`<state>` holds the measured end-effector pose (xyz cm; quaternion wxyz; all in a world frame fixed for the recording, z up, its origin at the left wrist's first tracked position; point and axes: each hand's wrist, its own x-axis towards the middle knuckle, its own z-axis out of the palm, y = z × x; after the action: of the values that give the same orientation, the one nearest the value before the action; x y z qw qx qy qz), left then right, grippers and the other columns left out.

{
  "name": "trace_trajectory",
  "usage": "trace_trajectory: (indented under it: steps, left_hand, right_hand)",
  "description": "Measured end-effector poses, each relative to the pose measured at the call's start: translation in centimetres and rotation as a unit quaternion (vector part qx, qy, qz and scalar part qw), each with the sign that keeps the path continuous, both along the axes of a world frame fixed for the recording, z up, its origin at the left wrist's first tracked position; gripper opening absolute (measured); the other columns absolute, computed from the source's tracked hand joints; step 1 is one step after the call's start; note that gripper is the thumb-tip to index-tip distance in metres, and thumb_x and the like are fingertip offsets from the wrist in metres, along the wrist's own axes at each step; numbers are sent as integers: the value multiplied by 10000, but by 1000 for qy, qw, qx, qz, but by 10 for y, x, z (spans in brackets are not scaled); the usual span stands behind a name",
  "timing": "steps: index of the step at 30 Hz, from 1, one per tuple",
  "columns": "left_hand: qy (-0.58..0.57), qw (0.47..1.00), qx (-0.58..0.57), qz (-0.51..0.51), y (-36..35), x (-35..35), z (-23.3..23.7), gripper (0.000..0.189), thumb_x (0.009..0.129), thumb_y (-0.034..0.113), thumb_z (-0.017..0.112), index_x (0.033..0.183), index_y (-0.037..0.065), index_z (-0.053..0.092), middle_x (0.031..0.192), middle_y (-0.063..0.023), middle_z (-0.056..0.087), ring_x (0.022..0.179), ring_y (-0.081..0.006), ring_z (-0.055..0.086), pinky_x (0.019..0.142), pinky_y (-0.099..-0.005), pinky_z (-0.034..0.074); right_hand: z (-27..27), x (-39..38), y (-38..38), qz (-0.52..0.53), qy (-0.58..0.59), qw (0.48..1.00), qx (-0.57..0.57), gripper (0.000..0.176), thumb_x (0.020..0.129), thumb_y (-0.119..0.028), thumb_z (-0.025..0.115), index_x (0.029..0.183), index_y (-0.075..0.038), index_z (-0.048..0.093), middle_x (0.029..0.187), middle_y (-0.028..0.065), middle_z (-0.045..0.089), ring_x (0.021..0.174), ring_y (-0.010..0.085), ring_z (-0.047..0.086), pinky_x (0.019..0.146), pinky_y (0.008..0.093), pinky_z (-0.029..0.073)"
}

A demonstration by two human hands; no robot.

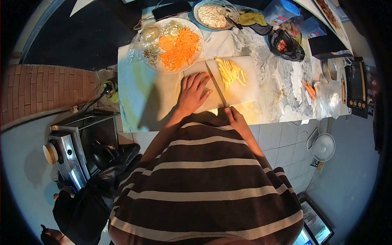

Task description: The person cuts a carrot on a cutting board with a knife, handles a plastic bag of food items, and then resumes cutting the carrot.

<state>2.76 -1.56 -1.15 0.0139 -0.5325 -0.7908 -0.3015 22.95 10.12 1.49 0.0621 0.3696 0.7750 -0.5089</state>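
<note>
A white cutting board (249, 90) lies on the marble-patterned table. My left hand (193, 94) rests over the board's left part with fingers apart; a small orange bit shows at its fingertips, and what lies beneath the palm is hidden. My right hand (233, 116) is closed round the handle of a knife (216, 85), whose blade points away from me between my left hand and the pale yellow strips (231, 72). Beyond the board, a large white plate (197, 58) holds shredded carrot (179, 49), other cut vegetables and a plastic-wrapped item.
At the back stand a bowl (197, 20) of pale food, a blue-lidded container (281, 12) and a black bag (293, 51). Carrots (309, 90) and a clear plastic bag (328, 96) lie right. Another person (77, 214) is at lower left near a stove (70, 153).
</note>
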Motion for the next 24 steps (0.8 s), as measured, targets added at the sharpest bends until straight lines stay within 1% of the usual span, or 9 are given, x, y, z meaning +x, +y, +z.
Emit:
trace_trajectory:
  steps: [1, 3, 4, 6, 10, 13, 15, 18, 24]
  left_hand:
    - [-9, 1000, 5, 0, 0, 1, 0, 439, 912, 327, 603, 1276, 83, 573, 1358, -97, 479, 1274, -295, 410, 1087, -469, 278]
    - [-2, 1000, 6, -3, -1, 0, -2, 435, 914, 317, 601, 1274, 76, 572, 1357, -93, 485, 1275, -295, 410, 1087, -467, 280]
    - [5, 1000, 6, -4, -2, 0, -3, 430, 915, 307, 599, 1272, 69, 571, 1355, -89, 491, 1277, -295, 410, 1088, -464, 282]
    - [5, 1000, 6, -1, -2, 0, -4, 425, 914, 304, 599, 1269, 71, 573, 1352, -90, 496, 1275, -294, 411, 1086, -466, 285]
    - [-3, 1000, 8, 1, -2, 0, -4, 417, 901, 265, 610, 1278, 93, 568, 1363, -90, 494, 1267, -304, 426, 1068, -462, 303]
    - [-5, 1000, 4, 2, -2, 0, -2, 420, 904, 271, 606, 1282, 94, 567, 1361, -87, 496, 1268, -301, 421, 1072, -460, 297]
    - [-6, 1000, 0, 0, -2, 0, -1, 424, 904, 277, 605, 1285, 94, 567, 1359, -82, 500, 1270, -299, 417, 1075, -459, 293]
    - [-4, 1000, -3, -3, -3, -1, -4, 435, 905, 288, 605, 1291, 91, 564, 1355, -72, 507, 1272, -295, 410, 1080, -456, 285]
    - [-12, 1000, -9, -12, -2, -2, -2, 459, 905, 298, 609, 1302, 74, 553, 1356, -52, 514, 1275, -295, 403, 1084, -456, 280]
  right_hand:
    - [0, 0, 0, 0, 1, 1000, 0, 467, 1028, -394, 435, 1078, 55, 549, 649, 260, 579, 612, 374, 607, 579, 437, 427]
    - [-1, -1, 2, 21, -17, 997, 74, 386, 1018, -342, 467, 1062, 36, 530, 621, 275, 577, 591, 446, 597, 530, 475, 418]
    - [-6, 0, 3, 21, -17, 997, 75, 386, 1018, -342, 467, 1062, 36, 530, 621, 275, 577, 591, 446, 597, 530, 475, 418]
    - [-16, -1, 5, 36, 37, 991, 122, 320, 1009, -297, 487, 1038, 21, 509, 602, 285, 572, 592, 494, 578, 500, 517, 414]
    - [-20, -5, 5, 44, 30, 988, 147, 307, 1012, -293, 478, 1031, 12, 503, 593, 285, 566, 593, 494, 582, 499, 535, 422]
    - [-20, -6, 4, 44, 29, 991, 122, 303, 1015, -296, 471, 1000, 6, 488, 594, 288, 566, 605, 493, 588, 512, 543, 432]
    - [-15, -8, 3, 49, 21, 990, 133, 302, 1014, -303, 472, 980, -3, 472, 589, 289, 563, 602, 495, 587, 502, 546, 432]
    - [-23, -6, 3, 53, 22, 987, 148, 296, 1012, -303, 478, 965, -11, 459, 585, 291, 560, 603, 499, 585, 494, 555, 431]
    - [-30, -4, -2, 53, 48, 982, 176, 277, 1009, -283, 486, 974, -11, 444, 586, 300, 555, 623, 509, 586, 492, 566, 429]
